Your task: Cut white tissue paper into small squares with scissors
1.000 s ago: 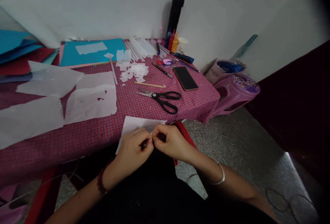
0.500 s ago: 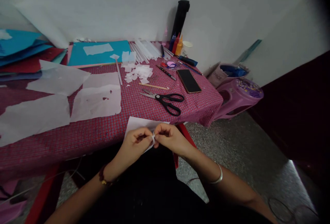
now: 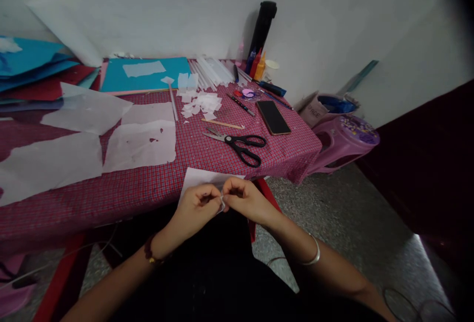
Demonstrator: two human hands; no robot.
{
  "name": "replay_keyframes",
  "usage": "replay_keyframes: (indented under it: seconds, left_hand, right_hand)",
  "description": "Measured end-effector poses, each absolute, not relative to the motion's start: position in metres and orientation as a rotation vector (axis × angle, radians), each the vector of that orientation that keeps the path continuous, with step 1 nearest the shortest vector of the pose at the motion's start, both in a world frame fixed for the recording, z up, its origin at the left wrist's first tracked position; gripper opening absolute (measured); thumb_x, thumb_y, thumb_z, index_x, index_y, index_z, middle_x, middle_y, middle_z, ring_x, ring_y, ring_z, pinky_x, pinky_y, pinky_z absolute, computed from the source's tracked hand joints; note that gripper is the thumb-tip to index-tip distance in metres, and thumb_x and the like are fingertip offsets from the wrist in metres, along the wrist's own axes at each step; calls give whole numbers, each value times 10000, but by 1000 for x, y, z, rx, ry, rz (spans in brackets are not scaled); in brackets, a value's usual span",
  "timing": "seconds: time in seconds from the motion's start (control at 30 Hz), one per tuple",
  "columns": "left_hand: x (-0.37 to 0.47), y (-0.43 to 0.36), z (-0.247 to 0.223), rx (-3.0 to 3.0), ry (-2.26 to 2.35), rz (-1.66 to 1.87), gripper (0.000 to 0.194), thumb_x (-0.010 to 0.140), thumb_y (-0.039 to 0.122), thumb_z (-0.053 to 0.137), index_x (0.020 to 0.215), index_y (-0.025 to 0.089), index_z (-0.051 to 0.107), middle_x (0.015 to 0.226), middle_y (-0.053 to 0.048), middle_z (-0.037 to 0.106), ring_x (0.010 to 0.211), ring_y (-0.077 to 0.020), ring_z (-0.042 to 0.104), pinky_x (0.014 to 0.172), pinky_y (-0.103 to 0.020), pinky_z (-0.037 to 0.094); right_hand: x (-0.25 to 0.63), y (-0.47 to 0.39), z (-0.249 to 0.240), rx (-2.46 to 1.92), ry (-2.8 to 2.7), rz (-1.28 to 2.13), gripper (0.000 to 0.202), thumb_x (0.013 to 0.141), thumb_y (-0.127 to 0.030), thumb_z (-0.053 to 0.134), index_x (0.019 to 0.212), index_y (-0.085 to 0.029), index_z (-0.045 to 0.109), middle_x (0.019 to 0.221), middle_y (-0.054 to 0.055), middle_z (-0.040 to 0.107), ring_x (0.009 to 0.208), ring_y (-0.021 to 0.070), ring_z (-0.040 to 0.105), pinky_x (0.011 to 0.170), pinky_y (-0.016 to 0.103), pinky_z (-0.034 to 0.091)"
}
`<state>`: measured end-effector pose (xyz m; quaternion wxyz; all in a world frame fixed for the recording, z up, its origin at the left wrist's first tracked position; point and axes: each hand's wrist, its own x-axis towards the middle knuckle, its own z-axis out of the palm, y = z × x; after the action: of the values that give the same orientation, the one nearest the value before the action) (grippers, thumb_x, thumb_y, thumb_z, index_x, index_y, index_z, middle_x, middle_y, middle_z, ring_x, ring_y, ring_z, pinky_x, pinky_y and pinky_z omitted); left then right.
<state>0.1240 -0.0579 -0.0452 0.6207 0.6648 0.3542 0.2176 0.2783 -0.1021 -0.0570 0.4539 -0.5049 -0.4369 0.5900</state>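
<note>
Head view: left hand (image 3: 196, 207) & right hand (image 3: 244, 198) fingers pinched shut on small thin white paper scrap (image 3: 222, 202), above flat white sheet (image 3: 202, 178) at checked red tablecloth (image 3: 148, 188) edge.

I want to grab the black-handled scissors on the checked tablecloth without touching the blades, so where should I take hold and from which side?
Take the scissors by the black loops, which lie at the right end, nearest the table's front right corner. The shut metal blades point left, toward the wooden stick. Coming from the right, probably from above, keeps fingers off the blades.
</note>
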Motion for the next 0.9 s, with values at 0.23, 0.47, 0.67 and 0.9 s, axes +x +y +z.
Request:
replay_keyframes:
  seconds: [0.23, 0.47, 0.67, 0.9]
  left_hand:
    - [95, -32, -41, 1474, 1018, 778, 120, 780, 256, 586, 821, 172, 660, 703, 1, 650, 632, -113, 578, 605, -215, 465]
    - [65, -25, -33, 1645, 1175, 867, 130, 793, 302, 583, 800, 189, 646, 782, -15, 676, 769, -166, 618, 690, -236, 478]
    - [60, -26, -27, 1904, 970, 502, 231, 648, 243, 689, 871, 204, 642, 802, 6, 678, 734, -169, 622, 656, -235, 470]
    - [46, -30, -14, 1738, 972, 767, 66, 747, 208, 571, 692, 187, 543, 802, -11, 654, 757, -152, 599, 672, -232, 444]
  right_hand:
    - [292, -100, -58, -1032, -751, 1559, 96, 674, -182, 661, 693, -186, 567, 688, -42, 612, 652, 99, 622, 695, 243, 491]
    - [298, -96, -59, -934, -627, 1598, 160, 685, -238, 705, 699, -196, 551, 688, -27, 651, 681, 130, 664, 750, 298, 515]
    - [299, -97, -59, -937, -645, 1591, 154, 696, -256, 692, 695, -201, 548, 705, -9, 667, 700, 140, 657, 756, 308, 510]
    - [303, -102, -58, -1047, -834, 1501, 91, 715, -204, 664, 709, -194, 573, 784, -15, 627, 679, 121, 624, 709, 263, 479]
